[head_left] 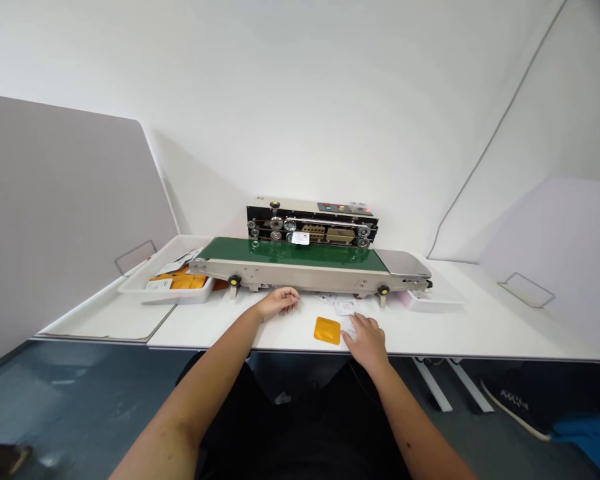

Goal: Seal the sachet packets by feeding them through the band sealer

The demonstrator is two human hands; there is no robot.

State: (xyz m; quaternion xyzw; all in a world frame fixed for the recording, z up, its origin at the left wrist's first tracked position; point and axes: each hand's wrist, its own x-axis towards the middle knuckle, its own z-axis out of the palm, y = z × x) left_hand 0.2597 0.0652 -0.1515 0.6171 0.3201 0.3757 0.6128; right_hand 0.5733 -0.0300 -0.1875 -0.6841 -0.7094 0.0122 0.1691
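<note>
My left hand (279, 303) rests on the white table by the front of the belt machine, fingers loosely curled, with nothing seen in it. An orange-yellow flat packet (327, 330) lies on the table between my two hands. Close to its right edge is my right hand (367, 339), thumb and fingers apart, touching or hovering over white printed packets (347, 307) that lie partly under the machine. A sealing machine (313, 227) with a green conveyor belt (315, 255) stands behind. One white packet (301, 238) stands upright at its rollers.
At the left, a white tray (130, 288) holds orange and white packets. Another white tray (433, 305) sits under the conveyor's right end, below a metal plate (403, 263). Grey panels (65, 213) border the table. A shoe (515, 407) shows on the floor at right.
</note>
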